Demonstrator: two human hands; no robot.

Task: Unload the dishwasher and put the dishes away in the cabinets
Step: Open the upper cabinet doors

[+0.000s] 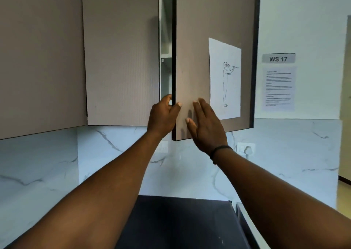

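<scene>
From my head view, my left hand [163,114] grasps the dark edge of the cabinet door [212,55], which stands ajar. My right hand [206,124] lies flat and released against its front, beside a taped line drawing [225,78].

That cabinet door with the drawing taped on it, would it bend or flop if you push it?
Probably not: the cabinet door looks like a stiff, flat panel with a thick dark edge. It should swing rather than flex. The left hand grips its edge; the right hand lies flat on its face.
</scene>
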